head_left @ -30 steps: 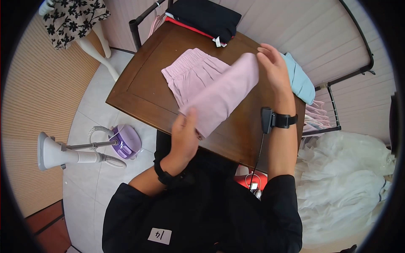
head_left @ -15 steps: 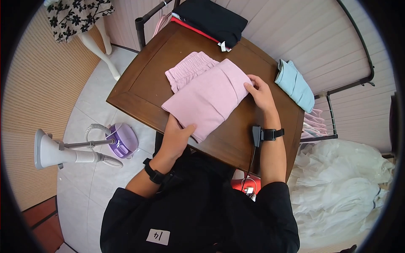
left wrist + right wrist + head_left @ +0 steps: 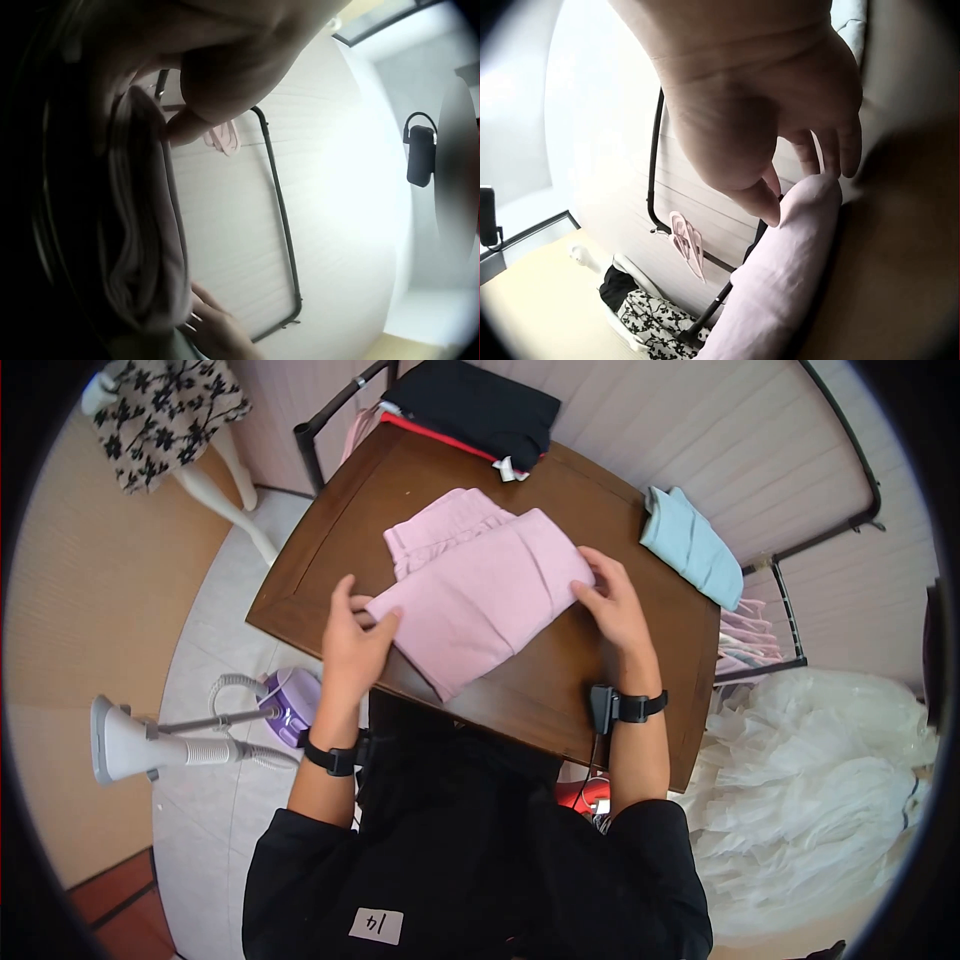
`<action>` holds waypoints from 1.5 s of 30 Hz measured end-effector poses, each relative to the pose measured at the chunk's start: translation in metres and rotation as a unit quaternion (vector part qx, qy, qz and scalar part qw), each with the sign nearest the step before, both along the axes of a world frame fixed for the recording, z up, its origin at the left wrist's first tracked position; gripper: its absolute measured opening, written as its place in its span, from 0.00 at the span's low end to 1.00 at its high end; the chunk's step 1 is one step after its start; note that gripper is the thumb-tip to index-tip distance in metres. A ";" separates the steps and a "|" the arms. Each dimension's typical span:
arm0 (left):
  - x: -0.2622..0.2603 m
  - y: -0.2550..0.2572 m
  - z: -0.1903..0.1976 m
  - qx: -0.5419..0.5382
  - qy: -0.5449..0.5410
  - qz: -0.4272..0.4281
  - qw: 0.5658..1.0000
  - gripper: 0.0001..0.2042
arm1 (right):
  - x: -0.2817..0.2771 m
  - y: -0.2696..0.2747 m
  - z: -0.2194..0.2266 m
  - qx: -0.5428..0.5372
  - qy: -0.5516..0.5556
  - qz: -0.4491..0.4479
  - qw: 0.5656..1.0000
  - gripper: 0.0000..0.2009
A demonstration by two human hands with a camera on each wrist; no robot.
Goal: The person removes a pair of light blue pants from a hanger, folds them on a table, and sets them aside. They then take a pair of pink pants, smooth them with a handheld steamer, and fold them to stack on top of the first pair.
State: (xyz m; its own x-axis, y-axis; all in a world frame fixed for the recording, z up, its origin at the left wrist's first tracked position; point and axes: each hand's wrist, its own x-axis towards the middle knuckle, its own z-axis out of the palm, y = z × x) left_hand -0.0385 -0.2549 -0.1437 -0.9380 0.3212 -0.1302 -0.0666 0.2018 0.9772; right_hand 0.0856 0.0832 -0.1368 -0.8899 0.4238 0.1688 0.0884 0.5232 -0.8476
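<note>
A folded pink garment [image 3: 485, 595] lies aslant over the wooden table, its gathered part [image 3: 440, 530] showing behind the upper fold. At its left corner, the left hand [image 3: 355, 645] holds the edge between thumb and fingers, with the index finger raised. The right hand [image 3: 618, 610] grips the right end, thumb on top and fingers at the far edge. In the left wrist view the stacked layers of the pink cloth [image 3: 146, 225] hang below the left hand [image 3: 225, 60]. Thumb and fingers of the right hand [image 3: 757, 112] straddle the rolled end of the cloth [image 3: 780, 262].
Dark and red folded clothes [image 3: 475, 410] lie at the back of the wooden table [image 3: 340, 550], a light blue folded garment [image 3: 692, 545] at its right edge. A purple steamer [image 3: 292, 705] stands on the floor at left; white tulle [image 3: 810, 810] fills the lower right.
The pink garment has swung down from its raised, slanted position, laid flatter over the gathered part. The left hand has shifted left to the corner; the right hand has come down to the right end.
</note>
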 end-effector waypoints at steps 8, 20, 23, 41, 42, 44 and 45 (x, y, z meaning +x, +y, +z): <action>-0.028 0.043 0.015 0.087 -0.050 -0.066 0.993 0.39 | 0.000 -0.007 -0.016 -0.092 0.019 -0.085 0.992 0.27; -0.033 0.107 0.004 0.093 -0.026 -0.239 0.966 0.30 | 0.058 0.024 0.023 -0.083 -0.118 -0.039 0.989 0.43; -0.038 0.127 0.004 0.036 0.028 -0.229 0.972 0.30 | 0.064 0.032 0.023 -0.156 -0.065 -0.063 0.984 0.42; 0.049 0.097 0.022 0.243 -0.298 -0.147 0.911 0.28 | 0.084 0.052 0.016 -0.144 -0.052 -0.042 0.987 0.40; 0.048 0.098 0.022 0.246 -0.351 -0.154 0.890 0.28 | 0.085 0.052 0.016 -0.144 -0.059 -0.044 0.987 0.40; 0.048 0.099 0.022 0.248 -0.402 -0.162 0.866 0.28 | 0.086 0.052 0.019 -0.144 -0.064 -0.045 0.986 0.40; 0.050 0.100 0.022 0.247 -0.414 -0.164 0.861 0.28 | 0.087 0.050 0.023 -0.158 -0.075 -0.039 0.984 0.39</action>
State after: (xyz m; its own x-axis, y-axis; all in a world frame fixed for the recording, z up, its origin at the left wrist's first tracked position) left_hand 0.0111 -0.1551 -0.1217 -0.4388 0.7584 -0.4819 -0.7995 -0.0847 0.5947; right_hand 0.1730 0.1336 -0.1136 -0.8575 0.5020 -0.1125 0.2534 0.2219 -0.9416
